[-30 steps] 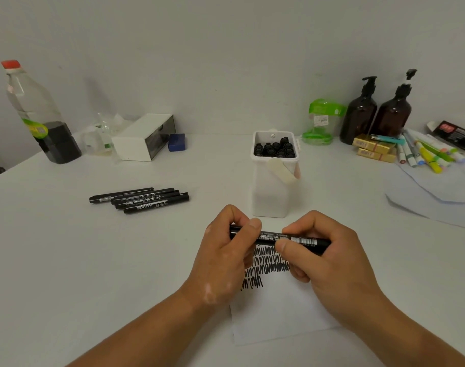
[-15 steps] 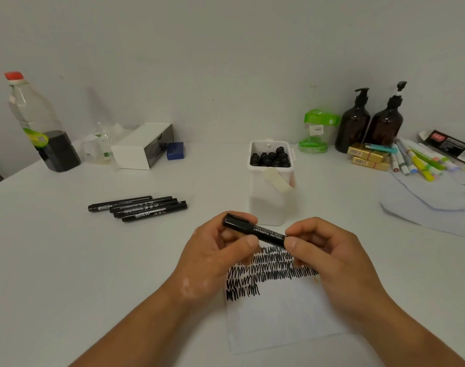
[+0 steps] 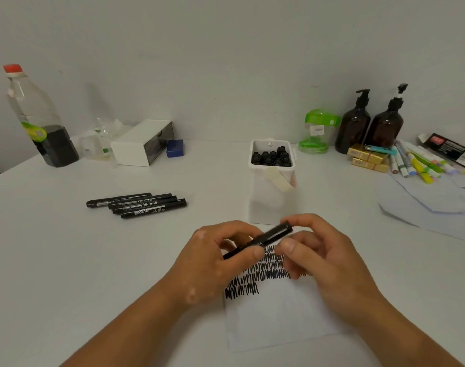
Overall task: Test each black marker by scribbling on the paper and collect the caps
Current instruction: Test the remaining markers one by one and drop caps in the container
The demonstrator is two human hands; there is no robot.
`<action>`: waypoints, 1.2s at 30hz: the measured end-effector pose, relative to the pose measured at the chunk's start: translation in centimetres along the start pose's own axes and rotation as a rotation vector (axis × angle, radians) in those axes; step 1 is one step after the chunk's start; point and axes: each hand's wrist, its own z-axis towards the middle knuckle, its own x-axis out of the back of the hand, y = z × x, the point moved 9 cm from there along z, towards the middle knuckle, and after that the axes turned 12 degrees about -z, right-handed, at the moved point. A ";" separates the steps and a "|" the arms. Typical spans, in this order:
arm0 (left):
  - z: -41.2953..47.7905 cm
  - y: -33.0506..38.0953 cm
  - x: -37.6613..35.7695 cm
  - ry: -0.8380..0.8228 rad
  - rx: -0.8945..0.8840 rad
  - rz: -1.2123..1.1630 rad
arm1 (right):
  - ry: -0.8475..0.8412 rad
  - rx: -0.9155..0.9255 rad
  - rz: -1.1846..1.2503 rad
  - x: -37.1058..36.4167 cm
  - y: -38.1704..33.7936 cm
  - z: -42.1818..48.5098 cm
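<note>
Marker (image 3: 263, 239), black, held in the air between both hands, over the top part of the paper (image 3: 279, 319). Long axis diagonal: low end buried in left hand (image 3: 218, 263), cap end up and right, at the fingertips of right hand (image 3: 321, 258). Cap seating not readable.

Forearms in from the bottom edge, converging, backs of hands up. Left: fingers curled round the barrel, thumb pressed on it near mid-length. Right: index fingertip over the cap end, thumb just under it, pinching; other fingers loosely curled beneath.

Under the hands, rows of black scribbles (image 3: 252, 282) on the paper's upper part, lower part blank. Just beyond the fingertips, white tub (image 3: 271, 205), upright, holding black caps (image 3: 271, 157). Beyond and left of the left hand, four black markers (image 3: 136, 203) lying side by side, roughly parallel. Well out past the right hand, coloured pens (image 3: 416, 165) and two brown pump bottles (image 3: 369, 125). Far out on the left side, clear bottle (image 3: 38, 120) with red cap, dark liquid in the bottom.
</note>
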 end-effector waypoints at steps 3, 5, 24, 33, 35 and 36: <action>-0.2 0.3 -0.6 -0.066 -0.051 0.133 | -0.036 -0.001 -0.083 -0.5 0.4 -0.1; -0.2 0.1 -0.8 -0.076 -0.049 0.149 | -0.034 0.003 -0.156 -0.6 0.7 0.0; 0.7 -5.1 6.5 0.386 0.210 -0.382 | 0.535 0.289 -0.529 12.7 -14.3 5.4; 1.0 -6.0 6.9 0.386 0.208 -0.394 | 0.289 0.282 -1.133 6.5 -17.0 15.2; 1.1 -6.1 7.0 0.382 0.207 -0.393 | 0.246 0.262 -1.204 5.5 -15.7 16.7; 1.1 -6.2 7.0 0.381 0.207 -0.393 | 0.220 0.252 -1.247 5.1 -15.0 17.2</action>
